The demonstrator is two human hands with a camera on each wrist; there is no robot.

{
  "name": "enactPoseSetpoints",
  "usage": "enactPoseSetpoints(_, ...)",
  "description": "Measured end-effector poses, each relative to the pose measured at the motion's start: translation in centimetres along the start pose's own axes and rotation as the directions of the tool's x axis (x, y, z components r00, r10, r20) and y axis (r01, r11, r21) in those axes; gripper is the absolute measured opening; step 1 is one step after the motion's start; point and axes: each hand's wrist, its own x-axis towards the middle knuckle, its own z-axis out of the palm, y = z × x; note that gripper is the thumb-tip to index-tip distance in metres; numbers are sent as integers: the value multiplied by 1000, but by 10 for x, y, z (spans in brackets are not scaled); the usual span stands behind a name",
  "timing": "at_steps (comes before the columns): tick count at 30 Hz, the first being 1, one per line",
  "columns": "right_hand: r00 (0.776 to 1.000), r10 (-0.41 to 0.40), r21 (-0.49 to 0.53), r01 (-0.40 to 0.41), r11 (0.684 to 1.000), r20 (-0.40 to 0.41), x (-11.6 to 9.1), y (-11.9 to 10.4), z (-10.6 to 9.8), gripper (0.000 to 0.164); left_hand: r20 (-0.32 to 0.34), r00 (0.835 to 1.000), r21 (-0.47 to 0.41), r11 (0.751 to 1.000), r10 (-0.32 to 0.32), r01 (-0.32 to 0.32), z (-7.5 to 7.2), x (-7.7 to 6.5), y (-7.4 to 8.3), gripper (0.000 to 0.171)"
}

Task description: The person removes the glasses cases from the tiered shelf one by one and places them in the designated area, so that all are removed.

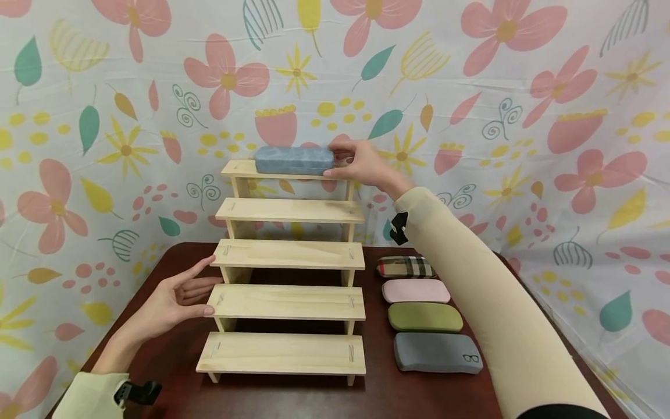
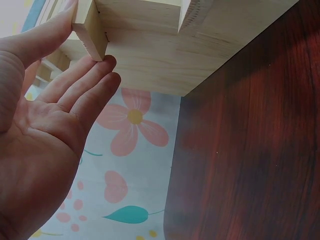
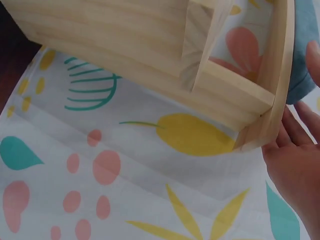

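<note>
A blue glasses case (image 1: 294, 160) lies lengthwise on the top shelf of a five-tier wooden stand (image 1: 290, 253). My right hand (image 1: 361, 164) grips the case's right end, thumb low at the front and fingers higher up. In the right wrist view, the case (image 3: 303, 55) shows partly beyond the top shelf's edge, beside the right hand (image 3: 295, 160). At the stand's left side, my left hand (image 1: 175, 299) touches the shelf ends with fairly straight fingers. The left wrist view shows this hand's palm (image 2: 45, 135) and its fingertips right at a shelf end (image 2: 92, 32).
Right of the stand, more glasses cases lie in a column on the dark table (image 1: 282, 401): plaid (image 1: 404, 266), pink (image 1: 416, 291), green (image 1: 425, 317) and grey (image 1: 434, 352). A flowered cloth (image 1: 471, 116) hangs behind and around the table.
</note>
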Motion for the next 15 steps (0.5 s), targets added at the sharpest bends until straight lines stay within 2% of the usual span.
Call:
enactPoseSetpoints(8,999,28,-7,-29,1000,-22,3,-2,7,74,0,1000,-3,1000,5,-5,0,0,-1,98)
enactPoseSetpoints(15,999,34,73,-31,997,-40,3,-2,8,70,-2,1000,0,1000,7,-7,-1,2,-2,98)
